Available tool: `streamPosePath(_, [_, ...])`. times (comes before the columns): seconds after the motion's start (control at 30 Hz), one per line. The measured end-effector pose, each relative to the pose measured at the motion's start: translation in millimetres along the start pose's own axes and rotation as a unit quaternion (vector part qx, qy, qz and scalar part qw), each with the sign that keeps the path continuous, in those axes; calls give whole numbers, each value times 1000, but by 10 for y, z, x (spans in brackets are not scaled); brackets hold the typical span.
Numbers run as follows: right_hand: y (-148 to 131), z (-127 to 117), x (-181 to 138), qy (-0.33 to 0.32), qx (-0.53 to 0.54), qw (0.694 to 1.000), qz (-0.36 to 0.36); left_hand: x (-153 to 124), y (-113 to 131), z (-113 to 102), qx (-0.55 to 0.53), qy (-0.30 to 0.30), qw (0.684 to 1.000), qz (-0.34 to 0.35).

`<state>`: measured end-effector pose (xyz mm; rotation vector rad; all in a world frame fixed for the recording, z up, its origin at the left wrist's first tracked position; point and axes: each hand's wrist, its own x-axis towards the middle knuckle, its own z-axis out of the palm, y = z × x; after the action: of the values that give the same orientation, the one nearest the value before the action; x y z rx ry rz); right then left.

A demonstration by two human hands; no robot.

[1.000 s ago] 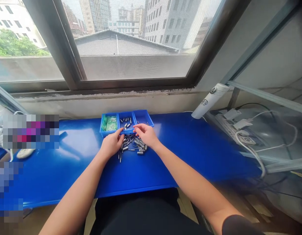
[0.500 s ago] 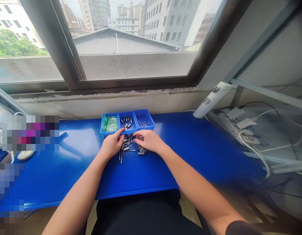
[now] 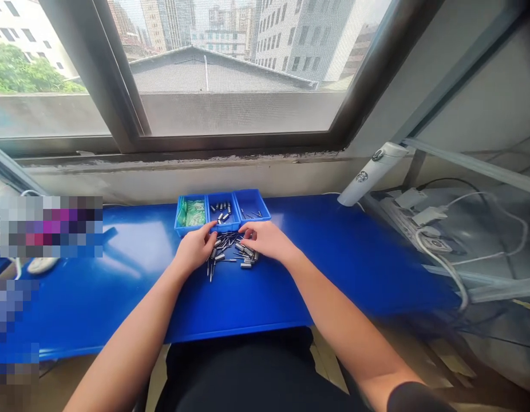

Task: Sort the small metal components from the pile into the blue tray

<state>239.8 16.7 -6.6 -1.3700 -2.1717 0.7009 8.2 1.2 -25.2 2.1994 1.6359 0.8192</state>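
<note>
Dark thin metal pins and thicker grey metal cylinders lie in a loose pile on the table. At the pile's left edge is my left hand, its index finger and thumb apart, the index tip by the front wall of a blue three-part bin. My right hand hovers over the pile's right side with fingers curled in; what they hold, if anything, is too small to make out. Several metal cylinders sit in the bin's middle compartment, a few thin pins in the right one.
A green bag of small pale parts fills the bin's left compartment. On the blue table, a white flask stands at the back right. A power strip with cables lies beyond it. Blurred-out items are at the left.
My right hand has shifted slightly right, uncovering more cylinders on the right of the pile. My left hand stays nearly in place. The view has tipped slightly.
</note>
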Motion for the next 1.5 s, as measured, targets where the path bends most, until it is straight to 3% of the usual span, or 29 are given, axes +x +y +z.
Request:
streamPosePath(0.43, [-49, 75, -15, -41, -39, 998, -11, 0, 25, -16, 5, -11, 1000, -10])
streamPosePath(0.77, [-90, 115, -21, -32, -67, 997, -22, -1, 16, -3, -12, -8, 1000, -14])
streamPosePath(1.0, [-70, 169, -8, 69, 109, 991, -29, -19, 7, 25, -86, 35, 994, 52])
streamPosePath(1.17, [-79, 226, 40, 119, 291, 949, 0, -32, 12, 53, -137, 7, 984, 111])
streamPosePath(1.5, [-129, 375, 78, 73, 468, 879, 50, -15, -11, 50, -173, 33, 975, 139])
